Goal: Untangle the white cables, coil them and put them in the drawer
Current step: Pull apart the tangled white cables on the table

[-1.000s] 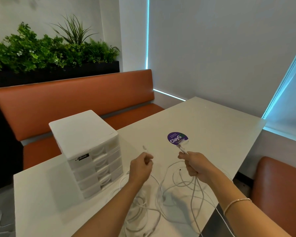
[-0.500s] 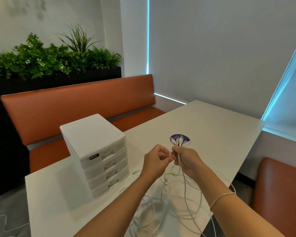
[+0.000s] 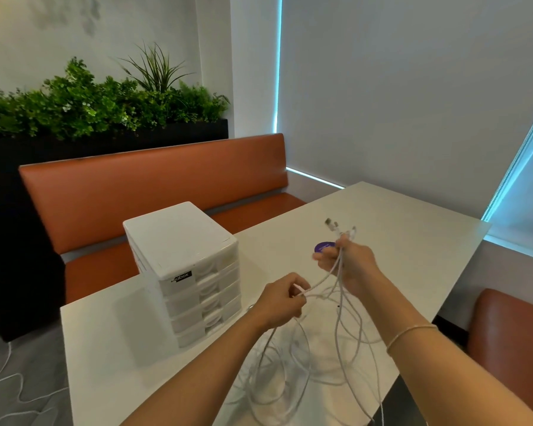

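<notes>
A white drawer unit [image 3: 185, 272] is stood on the left part of the white table [image 3: 397, 241], beside and left of the hands; four closed drawers can be counted on its front, under a black label. A round purple sticker [image 3: 323, 247] is seen on the tabletop, partly hidden behind the right hand [image 3: 351, 269]. The white cables [image 3: 293, 373] are heaped in a loose tangle on the near part of the table, below both hands, with several strands drawn up from the heap; how many cables there are cannot be told. The right hand is raised above the table with its fingers curled round a bunch of strands, and at least two plug ends [image 3: 336, 226] are seen sticking up past its knuckles. The left hand [image 3: 282, 301], lower and nearer the drawer unit, is closed in a pinch on one strand that runs across to the right hand. A thin bracelet [image 3: 408, 332] is worn on the right wrist. An orange bench [image 3: 154, 182] is set along the far side of the table, and part of a second orange seat [image 3: 511, 339] is seen at the right. A black planter of green plants [image 3: 99, 103] is placed behind the bench. Pale roller blinds [image 3: 413, 87] are drawn over the windows, with light showing at their edges. Another pale cord [image 3: 10, 392] is left on the grey floor at the lower left.
</notes>
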`<act>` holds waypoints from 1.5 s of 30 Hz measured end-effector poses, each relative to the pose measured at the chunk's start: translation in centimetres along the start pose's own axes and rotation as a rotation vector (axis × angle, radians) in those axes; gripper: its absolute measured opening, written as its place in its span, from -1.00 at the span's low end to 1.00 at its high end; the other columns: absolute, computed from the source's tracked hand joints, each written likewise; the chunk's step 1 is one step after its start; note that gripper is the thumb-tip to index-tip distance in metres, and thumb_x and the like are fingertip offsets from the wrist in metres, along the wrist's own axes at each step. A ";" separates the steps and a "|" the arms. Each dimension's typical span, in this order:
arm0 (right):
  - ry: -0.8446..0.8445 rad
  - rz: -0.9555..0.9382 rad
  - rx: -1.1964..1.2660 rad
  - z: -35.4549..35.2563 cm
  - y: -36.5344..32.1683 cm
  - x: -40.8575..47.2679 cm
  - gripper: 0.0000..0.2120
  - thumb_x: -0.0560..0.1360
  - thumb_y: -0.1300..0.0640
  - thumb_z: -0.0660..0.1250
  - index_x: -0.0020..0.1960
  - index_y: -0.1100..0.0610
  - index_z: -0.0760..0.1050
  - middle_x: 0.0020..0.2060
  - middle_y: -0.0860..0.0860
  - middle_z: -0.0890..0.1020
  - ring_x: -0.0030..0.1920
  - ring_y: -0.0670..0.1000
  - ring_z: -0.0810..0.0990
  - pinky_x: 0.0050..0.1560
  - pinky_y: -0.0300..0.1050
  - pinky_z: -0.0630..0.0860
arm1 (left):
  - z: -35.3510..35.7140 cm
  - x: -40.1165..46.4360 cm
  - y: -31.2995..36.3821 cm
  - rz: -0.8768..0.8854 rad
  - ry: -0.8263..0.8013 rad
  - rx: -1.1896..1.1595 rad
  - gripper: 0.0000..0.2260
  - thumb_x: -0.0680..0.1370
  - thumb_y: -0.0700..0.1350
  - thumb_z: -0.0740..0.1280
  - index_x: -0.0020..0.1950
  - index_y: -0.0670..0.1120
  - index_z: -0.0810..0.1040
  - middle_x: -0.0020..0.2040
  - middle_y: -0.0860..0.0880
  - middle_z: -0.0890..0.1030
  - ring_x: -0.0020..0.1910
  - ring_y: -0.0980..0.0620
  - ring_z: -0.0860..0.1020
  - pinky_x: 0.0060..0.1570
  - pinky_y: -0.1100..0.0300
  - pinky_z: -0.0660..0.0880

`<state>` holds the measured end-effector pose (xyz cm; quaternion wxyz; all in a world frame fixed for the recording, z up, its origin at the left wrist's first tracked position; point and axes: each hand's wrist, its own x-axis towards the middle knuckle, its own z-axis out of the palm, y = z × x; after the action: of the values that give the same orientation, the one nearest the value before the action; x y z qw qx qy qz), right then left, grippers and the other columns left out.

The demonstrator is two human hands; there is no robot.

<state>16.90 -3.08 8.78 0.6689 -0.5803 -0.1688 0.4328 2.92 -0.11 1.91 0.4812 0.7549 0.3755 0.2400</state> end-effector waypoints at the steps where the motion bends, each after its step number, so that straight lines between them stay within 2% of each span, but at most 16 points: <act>1: 0.021 -0.024 0.065 -0.4 -0.8 0.3 -0.72 0.65 0.09 0.06 -0.16 0.19 0.38 -0.56 0.05 0.47 -0.57 -0.01 0.48 -0.35 -0.08 0.56 | -0.5 -0.3 -0.7 -0.028 0.002 -0.059 -0.87 0.51 -0.27 0.25 -0.06 -0.05 0.51 -0.20 -0.06 0.56 -0.38 0.09 0.53 -0.33 0.27 0.51; 3: 0.030 -0.071 0.092 -1.2 -2.3 0.7 -0.70 0.65 0.07 0.05 -0.20 0.16 0.35 -0.52 0.01 0.31 -0.66 -0.10 0.26 -0.59 -0.26 0.35 | -1.5 -0.9 -2.1 -0.091 0.037 -0.197 -0.84 0.50 -0.34 0.24 -0.12 -0.11 0.54 -0.23 -0.10 0.51 -0.48 0.10 0.49 -0.41 0.26 0.47; 6: 0.049 -0.155 0.041 -2.4 -3.8 1.2 -0.70 0.65 0.06 0.04 -0.22 0.12 0.35 -0.53 -0.04 0.25 -0.66 -0.16 0.16 -0.63 -0.34 0.12 | -3.2 -1.4 -3.5 -0.198 0.079 -0.302 -0.84 0.50 -0.37 0.23 -0.15 -0.14 0.53 -0.27 -0.11 0.49 -0.56 0.13 0.46 -0.47 0.24 0.47; 9: 0.127 -0.254 -0.089 -3.3 -4.8 1.5 -0.73 0.61 0.01 0.15 -0.24 0.09 0.33 -0.48 -0.02 0.29 -0.60 -0.13 0.22 -0.59 -0.30 0.17 | -4.7 -1.8 -3.7 -0.274 0.017 -0.265 -0.89 0.55 -0.28 0.24 -0.10 -0.13 0.53 -0.27 -0.06 0.53 -0.53 0.14 0.46 -0.45 0.25 0.47; 12: 0.134 -0.366 -0.429 -3.6 -5.0 0.9 -0.77 0.57 0.05 0.23 -0.24 0.09 0.37 -0.38 0.03 0.36 -0.42 -0.04 0.30 -0.44 -0.18 0.29 | -5.2 -2.1 -2.7 -0.238 -0.044 -0.226 -0.85 0.60 -0.16 0.21 -0.06 -0.10 0.56 -0.34 -0.02 0.50 -0.50 0.14 0.42 -0.45 0.29 0.43; 16: -0.159 -0.390 -0.665 -1.8 -3.1 -1.0 -0.90 0.51 0.10 0.34 -0.12 0.13 0.53 -0.41 0.00 0.41 -0.44 -0.05 0.29 -0.48 -0.23 0.26 | -4.6 -1.8 0.5 -0.087 0.031 -0.153 -0.82 0.61 -0.09 0.21 -0.01 -0.07 0.61 -0.38 0.00 0.49 -0.50 0.12 0.37 -0.49 0.31 0.34; 19: -0.359 -0.315 -0.831 -0.5 -1.2 -2.3 -0.84 0.51 0.01 0.33 -0.16 0.09 0.55 -0.49 -0.02 0.38 -0.49 -0.07 0.24 -0.51 -0.25 0.23 | -4.1 -1.4 3.4 0.013 0.037 -0.129 -0.80 0.60 -0.06 0.23 0.00 -0.09 0.63 -0.40 0.03 0.49 -0.50 0.13 0.36 -0.50 0.32 0.31; 22: -0.409 -0.257 -0.855 0.1 -0.4 -3.1 -0.71 0.55 -0.07 0.23 -0.19 0.12 0.50 -0.50 0.00 0.34 -0.48 -0.06 0.22 -0.51 -0.24 0.23 | -3.9 -1.3 5.0 0.049 0.038 -0.142 -0.78 0.59 -0.04 0.25 -0.06 -0.11 0.64 -0.43 0.05 0.48 -0.50 0.13 0.35 -0.50 0.31 0.30; 25: -0.411 -0.238 -0.936 -0.3 -0.6 -3.1 -0.71 0.55 -0.07 0.23 -0.17 0.13 0.49 -0.47 0.01 0.35 -0.46 -0.06 0.22 -0.48 -0.24 0.25 | -3.9 -1.5 4.8 0.055 0.033 -0.126 -0.78 0.57 -0.01 0.27 -0.07 -0.10 0.65 -0.43 0.07 0.48 -0.50 0.14 0.36 -0.48 0.32 0.32; 29: -0.321 -0.266 -0.950 -1.5 -0.9 -2.2 -0.74 0.51 -0.05 0.30 -0.16 0.14 0.52 -0.45 0.04 0.36 -0.46 -0.04 0.25 -0.45 -0.20 0.26 | -3.8 -1.9 2.6 0.013 0.029 -0.096 -0.81 0.56 0.01 0.28 -0.04 -0.04 0.64 -0.35 0.05 0.52 -0.39 0.12 0.41 -0.32 0.26 0.40; 32: -0.225 -0.287 -0.965 -2.8 -0.9 -1.4 -0.75 0.50 -0.03 0.33 -0.18 0.16 0.52 -0.45 0.04 0.39 -0.45 -0.02 0.29 -0.44 -0.17 0.27 | -3.7 -1.7 0.2 -0.056 0.058 -0.059 -0.84 0.55 0.02 0.30 -0.03 -0.02 0.63 -0.24 0.05 0.58 -0.22 0.09 0.49 -0.13 0.18 0.46; 34: -0.149 -0.340 -1.063 -3.6 -0.7 -0.7 -0.72 0.50 -0.05 0.33 -0.17 0.18 0.53 -0.43 0.05 0.44 -0.41 -0.01 0.35 -0.38 -0.15 0.30 | -3.5 -1.5 -1.7 -0.104 0.097 -0.007 -0.85 0.55 0.00 0.31 0.01 -0.02 0.61 -0.13 0.09 0.60 -0.08 0.09 0.52 -0.06 0.22 0.45; 36: -0.055 -0.400 -1.136 -4.2 -0.4 0.0 -0.69 0.51 -0.04 0.30 -0.16 0.22 0.51 -0.42 0.04 0.45 -0.39 0.01 0.38 -0.35 -0.13 0.29 | -3.1 -1.4 -3.6 -0.169 0.100 0.102 -0.83 0.56 -0.03 0.29 0.08 -0.04 0.59 0.00 0.05 0.59 0.00 0.08 0.52 -0.01 0.24 0.41; 39: 0.029 -0.439 -1.239 -5.2 0.2 0.6 -0.72 0.54 -0.01 0.27 -0.17 0.21 0.44 -0.42 0.00 0.41 -0.34 0.03 0.39 -0.40 -0.19 0.20 | -1.8 -1.2 -6.2 -0.264 0.036 0.361 -0.79 0.58 -0.11 0.24 0.14 -0.14 0.56 0.12 -0.06 0.59 0.12 -0.02 0.52 0.06 0.19 0.40; 42: 0.055 -0.425 -1.339 -5.9 1.2 1.0 -0.72 0.55 0.00 0.25 -0.16 0.22 0.41 -0.35 0.05 0.44 -0.23 0.09 0.41 -0.39 -0.14 0.19 | -0.3 -1.3 -8.3 -0.327 0.022 0.579 -0.74 0.57 -0.20 0.15 0.19 -0.13 0.54 0.20 -0.13 0.56 0.19 -0.08 0.49 0.10 0.17 0.39; 45: 0.053 -0.365 -1.381 -6.8 2.4 1.7 -0.75 0.54 0.01 0.26 -0.12 0.21 0.45 -0.24 0.09 0.49 -0.20 0.08 0.41 -0.26 -0.12 0.21 | 0.6 -1.7 -9.7 -0.343 0.046 0.703 -0.69 0.56 -0.26 0.11 0.25 -0.10 0.48 0.23 -0.12 0.50 0.22 -0.08 0.46 0.11 0.13 0.40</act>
<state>21.92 -6.14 4.21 0.2141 -0.8443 -0.4823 0.0938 -0.89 0.66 -7.10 0.2177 0.7943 0.5664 0.0296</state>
